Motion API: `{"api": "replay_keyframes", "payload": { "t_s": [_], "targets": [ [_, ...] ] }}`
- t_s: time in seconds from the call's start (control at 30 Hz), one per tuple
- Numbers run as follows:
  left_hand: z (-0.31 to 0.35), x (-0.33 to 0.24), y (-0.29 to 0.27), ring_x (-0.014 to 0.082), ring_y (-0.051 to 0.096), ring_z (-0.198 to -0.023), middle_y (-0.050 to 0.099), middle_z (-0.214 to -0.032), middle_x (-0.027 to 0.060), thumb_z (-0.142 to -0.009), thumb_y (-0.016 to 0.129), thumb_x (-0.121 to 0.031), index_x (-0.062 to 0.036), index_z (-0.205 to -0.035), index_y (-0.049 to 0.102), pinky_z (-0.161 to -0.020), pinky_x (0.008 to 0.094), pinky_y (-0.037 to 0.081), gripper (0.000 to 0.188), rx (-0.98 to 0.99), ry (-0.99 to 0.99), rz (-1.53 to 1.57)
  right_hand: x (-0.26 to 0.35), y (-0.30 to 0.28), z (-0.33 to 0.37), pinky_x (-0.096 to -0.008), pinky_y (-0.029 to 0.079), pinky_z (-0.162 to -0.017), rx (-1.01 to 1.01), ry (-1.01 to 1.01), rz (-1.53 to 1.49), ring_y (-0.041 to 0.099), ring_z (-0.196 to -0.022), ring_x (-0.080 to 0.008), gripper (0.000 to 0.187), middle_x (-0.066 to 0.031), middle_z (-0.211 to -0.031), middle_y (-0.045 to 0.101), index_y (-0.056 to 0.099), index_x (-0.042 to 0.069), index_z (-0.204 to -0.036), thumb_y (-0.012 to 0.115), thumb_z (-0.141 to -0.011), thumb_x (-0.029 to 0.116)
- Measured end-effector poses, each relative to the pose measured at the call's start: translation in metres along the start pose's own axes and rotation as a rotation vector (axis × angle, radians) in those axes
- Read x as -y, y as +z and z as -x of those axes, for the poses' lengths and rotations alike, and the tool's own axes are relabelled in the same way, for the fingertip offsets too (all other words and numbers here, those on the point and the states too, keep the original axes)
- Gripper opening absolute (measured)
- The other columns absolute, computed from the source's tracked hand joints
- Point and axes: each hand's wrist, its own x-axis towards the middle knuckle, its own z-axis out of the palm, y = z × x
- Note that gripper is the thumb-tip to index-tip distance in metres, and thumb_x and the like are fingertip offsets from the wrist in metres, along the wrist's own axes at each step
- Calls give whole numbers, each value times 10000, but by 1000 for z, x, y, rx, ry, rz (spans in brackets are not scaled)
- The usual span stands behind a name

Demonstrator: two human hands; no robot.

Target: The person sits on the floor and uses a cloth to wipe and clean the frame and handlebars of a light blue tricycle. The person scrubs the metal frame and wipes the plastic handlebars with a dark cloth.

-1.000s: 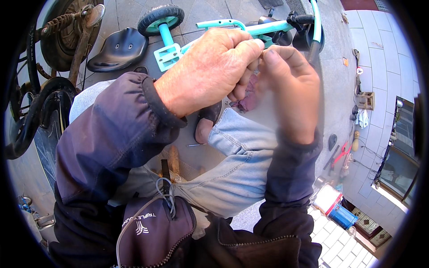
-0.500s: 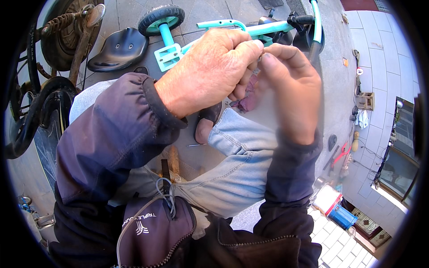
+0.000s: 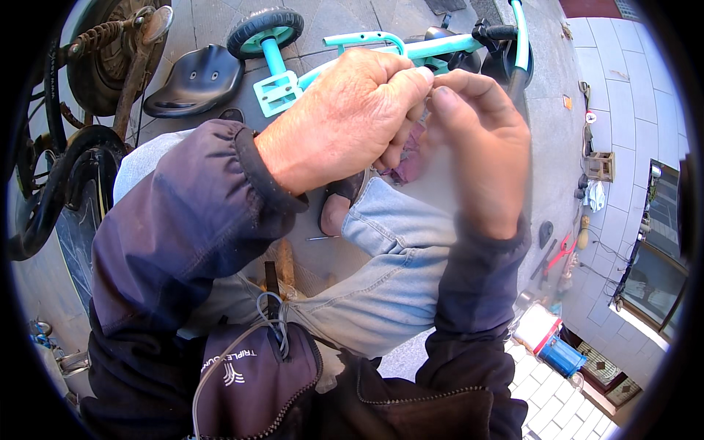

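Observation:
Both of my hands are raised over my lap with their fingertips meeting. My left hand (image 3: 348, 121) is closed, thumb pressed against the curled fingers. My right hand (image 3: 484, 143) pinches thumb and forefinger right beside the left thumb; it is partly smeared. Whatever sits between the fingertips is too small and hidden to make out. Just beyond them lies a turquoise tricycle frame (image 3: 433, 48), with a black-tyred wheel (image 3: 265, 33) on its left end. A crumpled purple cloth (image 3: 408, 163) shows under the hands, partly covered by them.
A black plastic seat (image 3: 196, 82) lies left of the frame. A dark rusty vehicle with a coil spring (image 3: 103, 37) stands at far left. Red-handled pliers (image 3: 561, 253) and other tools lie on the right. A blue and white container (image 3: 546, 339) is at lower right.
My right hand has shifted very slightly to the right, its fingertips a little farther from the left thumb. The left hand has hardly moved.

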Motion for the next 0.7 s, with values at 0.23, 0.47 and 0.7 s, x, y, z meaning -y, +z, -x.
{"api": "replay_keyframes", "payload": {
  "t_s": [0.23,0.47,0.7],
  "targets": [
    [-1,2,-1,73,530,-504,540,-620,-8,-1037,455,-307,-74,-789,555,-478,209,413,355,-6,53,-75,4,-3,0,-208,482,-514,43,104,3,586,-581,-78,149,-39,-741,639,666,-27,-964,699,-910,108],
    [0,1,0,67,526,-506,540,-621,-10,-1035,464,-302,-74,-794,555,-476,210,412,344,-32,42,-57,3,-2,1,-212,486,-516,55,65,0,587,-583,-83,162,-54,-768,649,666,-33,-973,697,-914,115],
    [-1,2,0,60,517,-507,533,-621,-12,-1036,461,-309,-75,-793,550,-475,212,413,349,-16,67,-130,1,-2,0,-215,496,-506,39,69,-1,587,-589,-80,159,-59,-785,645,666,-31,-973,693,-918,116]
  ]
}}
